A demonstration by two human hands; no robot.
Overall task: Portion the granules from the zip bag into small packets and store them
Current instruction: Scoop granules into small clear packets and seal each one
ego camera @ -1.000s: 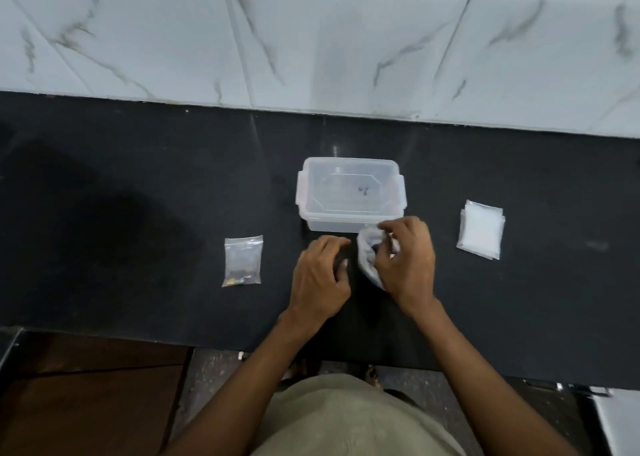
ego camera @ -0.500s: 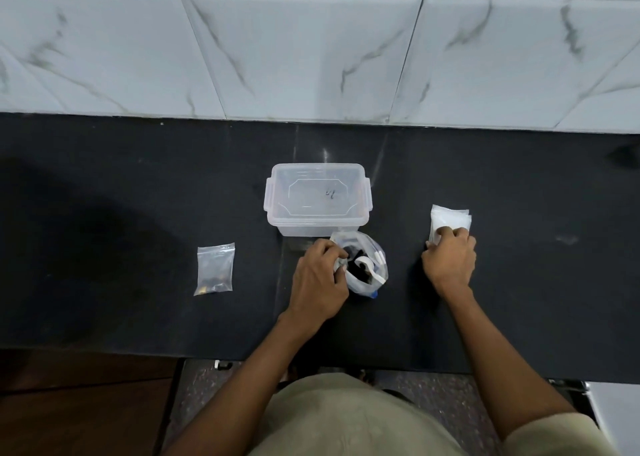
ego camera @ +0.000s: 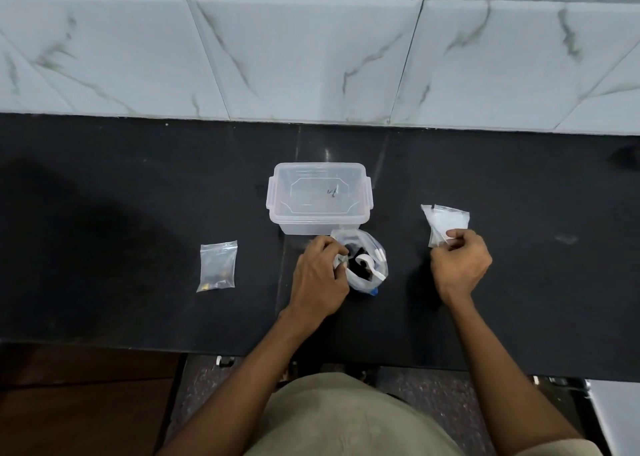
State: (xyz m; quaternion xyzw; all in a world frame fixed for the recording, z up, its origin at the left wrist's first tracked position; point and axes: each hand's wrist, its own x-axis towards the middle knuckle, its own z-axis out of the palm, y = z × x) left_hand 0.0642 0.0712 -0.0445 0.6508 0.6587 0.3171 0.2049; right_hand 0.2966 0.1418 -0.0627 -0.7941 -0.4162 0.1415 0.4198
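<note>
A clear zip bag [ego camera: 363,265] of dark granules stands open on the black counter, just in front of a lidded clear plastic box [ego camera: 318,197]. My left hand [ego camera: 320,279] grips the bag's left rim. To the right lies a stack of small empty packets [ego camera: 445,221]; my right hand [ego camera: 460,265] pinches the stack's near edge, lifting a packet. One small packet [ego camera: 217,266] with a few granules at its bottom lies flat at the left.
A white marble-tiled wall [ego camera: 311,57] rises behind the counter [ego camera: 138,195]. The counter's front edge runs just below my wrists, with floor and a brown wooden surface [ego camera: 79,403] beneath.
My right hand left the zip bag and moved right to the stack of packets, now pinching its edge. My left hand took hold of the bag's rim, and the bag stands open.
</note>
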